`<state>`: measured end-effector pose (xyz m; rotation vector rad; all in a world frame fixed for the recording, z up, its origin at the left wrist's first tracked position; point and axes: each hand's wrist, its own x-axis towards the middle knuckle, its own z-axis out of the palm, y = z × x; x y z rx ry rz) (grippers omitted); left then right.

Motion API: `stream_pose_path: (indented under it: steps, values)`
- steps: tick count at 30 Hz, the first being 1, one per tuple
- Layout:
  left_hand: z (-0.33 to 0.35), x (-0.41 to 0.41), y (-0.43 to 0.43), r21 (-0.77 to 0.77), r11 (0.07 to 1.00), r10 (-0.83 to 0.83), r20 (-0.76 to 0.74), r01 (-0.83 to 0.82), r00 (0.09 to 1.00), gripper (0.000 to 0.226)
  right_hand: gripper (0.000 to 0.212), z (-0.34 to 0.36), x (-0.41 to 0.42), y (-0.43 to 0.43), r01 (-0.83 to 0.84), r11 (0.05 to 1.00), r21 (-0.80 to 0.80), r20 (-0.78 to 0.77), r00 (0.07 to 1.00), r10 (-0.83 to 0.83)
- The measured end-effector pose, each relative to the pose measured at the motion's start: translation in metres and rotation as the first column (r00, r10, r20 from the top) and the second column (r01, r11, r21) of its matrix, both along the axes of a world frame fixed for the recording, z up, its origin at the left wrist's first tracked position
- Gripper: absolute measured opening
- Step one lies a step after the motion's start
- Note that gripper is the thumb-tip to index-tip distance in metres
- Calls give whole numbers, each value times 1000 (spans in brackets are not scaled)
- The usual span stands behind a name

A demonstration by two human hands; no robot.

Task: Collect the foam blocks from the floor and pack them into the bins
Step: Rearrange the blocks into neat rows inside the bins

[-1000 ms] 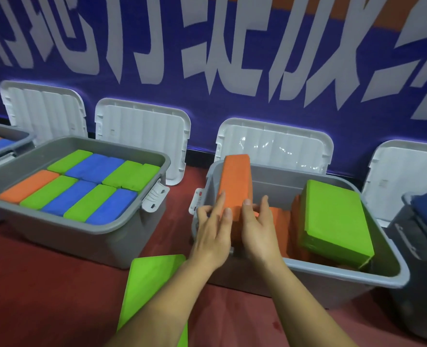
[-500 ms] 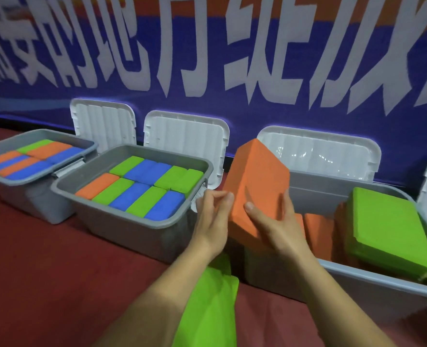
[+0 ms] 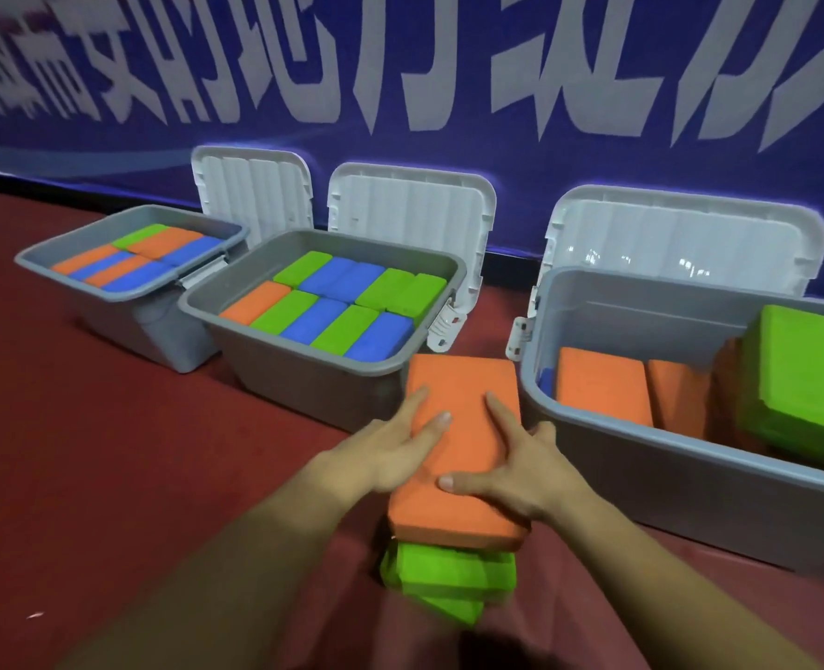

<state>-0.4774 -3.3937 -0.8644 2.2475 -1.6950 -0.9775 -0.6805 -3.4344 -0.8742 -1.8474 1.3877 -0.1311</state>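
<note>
Red flooring (image 3: 110,476) runs up to a blue banner (image 3: 400,89) with large white characters, and three grey bins stand in a row before it, their white lids (image 3: 410,205) propped upright behind them. The left bin (image 3: 129,326) and the middle bin (image 3: 313,384) each show a tight top layer of orange, green and blue blocks. The right bin (image 3: 690,515) is only partly filled: orange blocks (image 3: 598,384) stand on edge inside it, and a green block (image 3: 802,379) leans tilted at its far right.

On the floor in the gap between the middle and right bins lies an orange block (image 3: 463,394), flat on top of a small stack of green blocks (image 3: 449,573). Its long axis runs away from the person toward the wall. Both hands rest on its top face with fingers straight, not curled round it. The left hand (image 3: 395,452) lies along the left side; the right hand (image 3: 521,461) lies on the right side, thumb splayed across the near end.

The right bin's rim sits just beside the block's right edge, so the right hand is the nearer one to the open space. Packing it there would probably mean closing on the long sides, lifting it rightward over the rim, and turning it on edge to match the orange blocks standing inside. The stack beneath looks uneven and could shift as the top block comes off.
</note>
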Motion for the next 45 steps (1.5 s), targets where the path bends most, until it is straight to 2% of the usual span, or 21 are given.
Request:
stream_pose_path:
  steps: [4,6,7,8,10,12,15,21,25,27,29,31,34,37,41,45]
  values:
    - [-19,-13,2,197,974,-123,39,113,992,72,128,-9,-1,9,-55,996,64,-192,979,66]
    - [-21,-18,-2,240,964,-141,79,119,987,75,109,-10,-7,10,-110,993,51,-295,948,120]
    - [-19,-18,-5,205,974,-125,134,96,983,77,94,-8,-8,9,-138,990,20,-322,937,137]
    - [-16,-21,-9,116,991,-85,190,63,978,76,77,-3,-9,7,-142,990,-23,-322,938,127]
    - [-5,-30,-22,-162,987,44,229,-6,972,69,48,9,-17,0,-101,989,-111,-271,960,68]
    - [0,-45,-36,-427,904,118,189,-27,975,57,31,25,-30,-7,-69,978,-197,-221,975,24]
    - [2,-80,-52,-602,798,97,101,-17,990,50,29,45,-61,-15,32,967,-252,-193,978,-82]
    - [-7,-168,-74,-665,743,-62,47,78,997,58,44,56,-132,-31,153,940,-305,-154,966,-207]
    - [-4,-217,-81,-652,757,-101,-53,42,994,60,46,52,-175,-35,245,909,-337,-6,965,-263]
    - [-3,-241,-83,-647,763,-113,-109,15,988,58,42,51,-203,-45,338,847,-411,50,936,-349]
    - [-2,-268,-90,-633,773,-154,-131,37,979,61,40,51,-237,-63,470,721,-509,119,868,-482]
    - [-3,-298,-105,-590,803,-196,-128,84,972,72,45,50,-270,-82,560,628,-540,113,788,-605]
    - [-6,-342,-137,-501,861,-202,-184,85,962,79,60,40,-313,-103,628,644,-437,-10,713,-701]
    - [-12,-376,-160,-465,883,-192,-232,65,953,66,72,23,-334,-108,667,686,-291,25,722,-691]
    - [-24,-389,-162,-370,928,-154,-274,44,949,89,67,-2,-340,-101,622,755,-208,14,774,-633]
    - [-20,-387,-157,-334,942,-146,-347,23,926,95,57,-4,-346,-108,630,740,-235,3,762,-648]
